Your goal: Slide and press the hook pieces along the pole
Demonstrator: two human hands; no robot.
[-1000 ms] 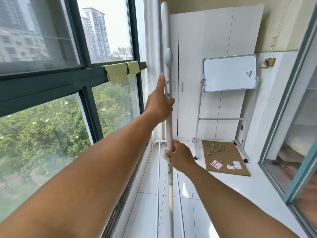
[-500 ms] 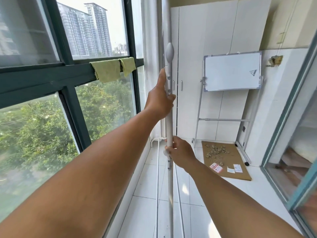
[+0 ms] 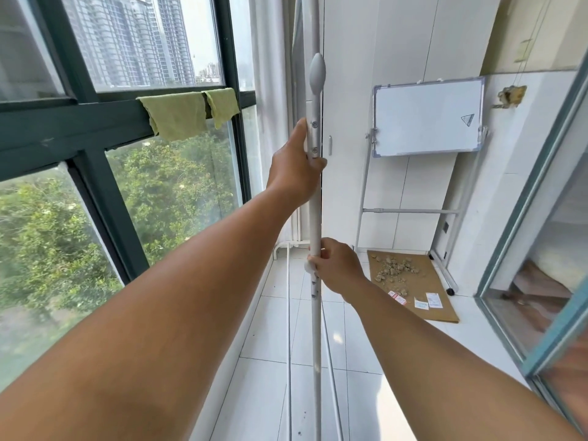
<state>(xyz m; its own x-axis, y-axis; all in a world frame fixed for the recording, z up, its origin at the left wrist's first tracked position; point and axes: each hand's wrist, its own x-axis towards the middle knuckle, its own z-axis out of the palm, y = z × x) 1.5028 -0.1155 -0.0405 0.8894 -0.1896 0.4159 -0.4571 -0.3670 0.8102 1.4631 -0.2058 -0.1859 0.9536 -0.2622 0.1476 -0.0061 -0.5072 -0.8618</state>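
Balcony, narrow, white-tiled floor [image 3: 273, 338]; dark-framed window [image 3: 95, 128] along the left, trees and towers beyond it

Item: white pole [image 3: 315, 218], upright, near the middle of the view, running from above the top edge down past the bottom edge; a grey oval fitting [image 3: 317, 71] sat on it above a screwed bracket section.

Left hand [image 3: 294, 167]: wrapped round the pole just below the bracket, thumb laid upward along the tube.

Right hand [image 3: 337, 268]: clenched on the pole lower down, fingers closed beside a small white clip [image 3: 308, 266], a row of holes showing just beneath.

Surroundings: two green cloths [image 3: 187, 111] draped over the window bar; white cupboard [image 3: 397, 58] at the far end; whiteboard on a stand [image 3: 428, 117] before it; cardboard sheet [image 3: 410, 281] on the floor with rubble and paper slips; sliding door [image 3: 541, 218] at right.

Handling note, as judged: the pole was best kept plumb, the upper grip steadying and the lower one doing any adjusting at the clip; fingertips were to stay off the holes, and the top end, out of view, was a risk near the ceiling
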